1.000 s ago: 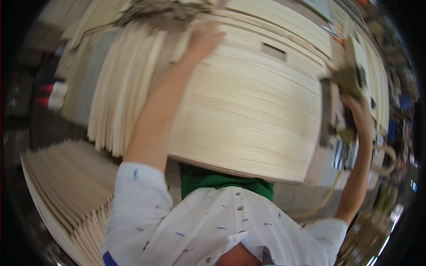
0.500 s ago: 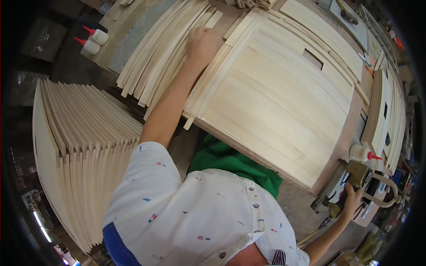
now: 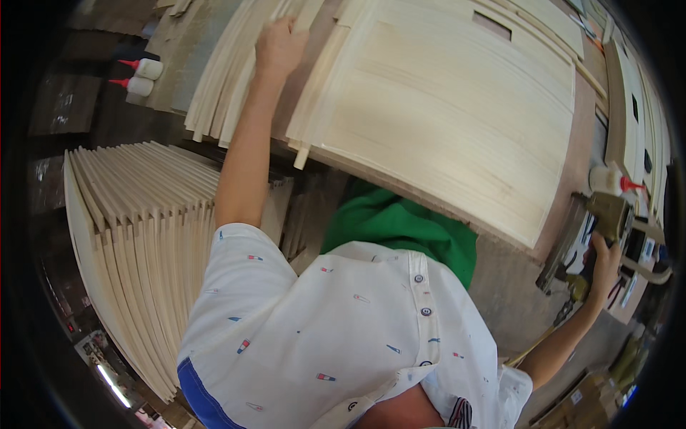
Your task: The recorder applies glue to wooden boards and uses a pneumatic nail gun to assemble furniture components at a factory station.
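Note:
My left hand [image 3: 281, 48] is closed on a pale wooden strip [image 3: 308, 13] beside a row of long, slightly curved strips [image 3: 227, 71]. Its fingertips are partly hidden. To its right lies a broad pale wooden panel [image 3: 443, 129] with a small rectangular cutout near its far edge. At the bench's right edge, my right hand [image 3: 606, 263] grips the handle of a nail gun [image 3: 607, 218], whose body points toward the panel's near corner. An air hose hangs from the tool.
On the left stands a tall stack of curved wooden panels [image 3: 143, 236]. Two white glue bottles with red tips [image 3: 148, 69] sit at the far left. Another glue bottle [image 3: 606, 180] stands behind the nail gun. More cut-out panels [image 3: 629, 107] lie along the right.
My left hand has moved left and away from the panel, widening the bare brown gap beside it. The nail gun stays in my right hand. The whole view has shifted.

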Available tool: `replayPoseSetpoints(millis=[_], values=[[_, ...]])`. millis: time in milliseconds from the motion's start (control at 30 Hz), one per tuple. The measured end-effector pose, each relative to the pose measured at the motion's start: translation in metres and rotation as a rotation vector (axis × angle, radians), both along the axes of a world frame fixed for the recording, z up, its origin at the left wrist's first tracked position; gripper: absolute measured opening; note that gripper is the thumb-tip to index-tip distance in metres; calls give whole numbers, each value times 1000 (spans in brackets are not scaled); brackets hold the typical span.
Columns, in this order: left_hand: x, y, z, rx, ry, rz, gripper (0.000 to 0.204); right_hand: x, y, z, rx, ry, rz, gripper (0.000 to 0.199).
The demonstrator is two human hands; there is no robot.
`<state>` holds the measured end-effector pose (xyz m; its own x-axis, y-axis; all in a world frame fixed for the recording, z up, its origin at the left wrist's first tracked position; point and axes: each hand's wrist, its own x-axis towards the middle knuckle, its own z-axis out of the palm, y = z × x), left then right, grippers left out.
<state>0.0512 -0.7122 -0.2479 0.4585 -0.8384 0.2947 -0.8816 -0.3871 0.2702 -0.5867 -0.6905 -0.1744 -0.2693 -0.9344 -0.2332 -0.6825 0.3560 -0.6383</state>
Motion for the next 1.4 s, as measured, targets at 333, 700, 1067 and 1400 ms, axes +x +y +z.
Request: replayPoseSetpoints(millis=[333,700,1067,1400], values=[[-244,77,-5,-444,349,-1166,29,-29,-9,-9,12,-32,30,24],[-248,94,-38,-401,381,-1251,22,-37,-13,-13,3,110,65,28],[-237,93,-40,-334,370,-1243,25,-21,-13,-13,-40,160,88,27],[-234,87,-33,-192,480,-1315,30,-3,-4,2,-21,234,160,27]])
